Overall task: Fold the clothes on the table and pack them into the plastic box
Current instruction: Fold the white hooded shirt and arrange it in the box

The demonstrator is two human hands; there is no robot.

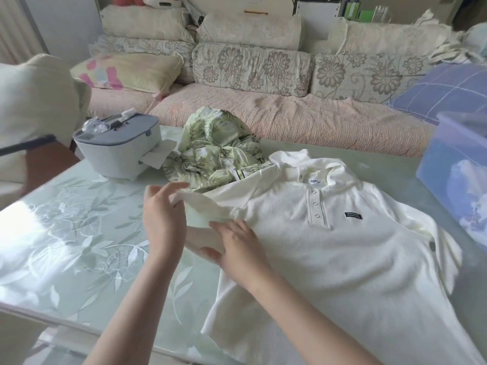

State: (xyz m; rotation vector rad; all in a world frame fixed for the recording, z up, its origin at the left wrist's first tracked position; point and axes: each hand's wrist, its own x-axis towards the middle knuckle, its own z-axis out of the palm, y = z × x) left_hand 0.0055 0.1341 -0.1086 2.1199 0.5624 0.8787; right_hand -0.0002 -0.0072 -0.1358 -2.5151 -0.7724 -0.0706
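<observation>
A white polo shirt point(329, 248) is spread front-up across the right half of the glass surface point(66, 233), collar toward the sofa point(250, 75), hem toward the near edge and partly out of view. Its sleeve point(200, 209) on the person's left is lifted clear of the surface; the cuff edge is pinched lightly by the fingers of the left hand point(163, 217), while the right hand point(237, 248) is laid flat and open on the cloth by the armpit seam, thumb tucked beneath the raised sleeve. A second garment, green with a leaf print point(218, 151), is heaped uncrumpled-none, still unfolded, touching the polo's collar on its far side. The plastic box point(453, 177), translucent blue, is seen at the right edge, just beside the shirt's other sleeve. The polo is judged light, soft and limp, a ribbed knit that sags wherever unsupported and stretches if pulled. It is best taken at seams, cuff, shoulder and hem, with a flat palm as anchor at the fold line. The glass is probably slick, so sliding of the whole shirt is to be expected. A white-and-grey appliance point(118, 151) is noted at far left, well apart from the shirt
</observation>
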